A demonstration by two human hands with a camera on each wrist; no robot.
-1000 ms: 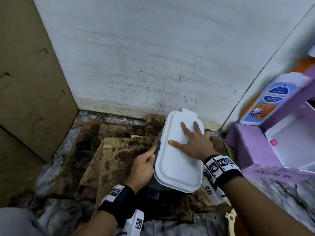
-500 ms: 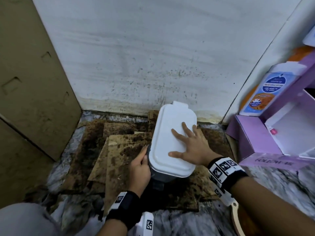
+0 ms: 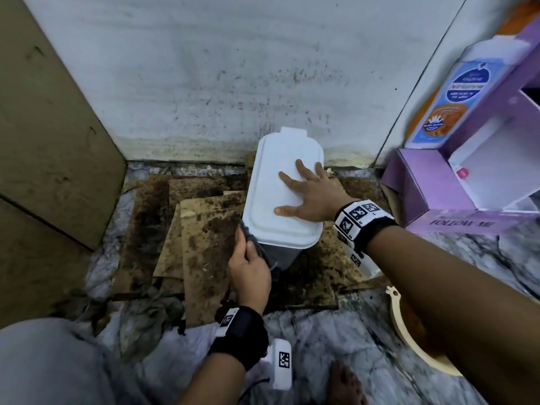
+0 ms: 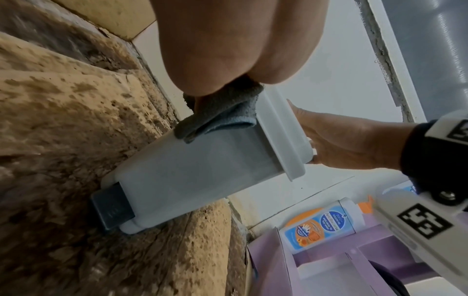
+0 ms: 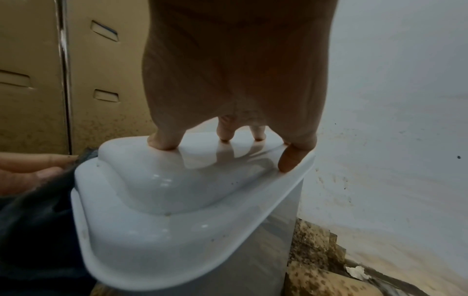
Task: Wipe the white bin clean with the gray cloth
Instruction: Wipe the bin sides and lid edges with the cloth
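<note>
The white bin (image 3: 274,226) stands on stained cardboard near the wall, lid closed, a dark pedal (image 4: 111,206) at its base. My right hand (image 3: 306,197) lies flat on the lid (image 5: 177,200), fingers spread and pressing down. My left hand (image 3: 248,267) grips the gray cloth (image 3: 254,244) and presses it against the bin's left side, just under the lid's rim. In the left wrist view the cloth (image 4: 222,114) bunches between my palm and the bin wall (image 4: 192,176). My left fingertips are hidden behind the cloth.
Stained cardboard sheets (image 3: 204,229) cover the marble floor. A brown panel (image 3: 43,141) stands on the left and a spotted white wall (image 3: 233,68) behind. On the right sit a purple box (image 3: 438,194) and a bottle (image 3: 455,95). A beige tub rim (image 3: 409,331) lies near my right forearm.
My left hand has slid the cloth along the bin's left side towards me. The right hand has stayed flat on the lid.
</note>
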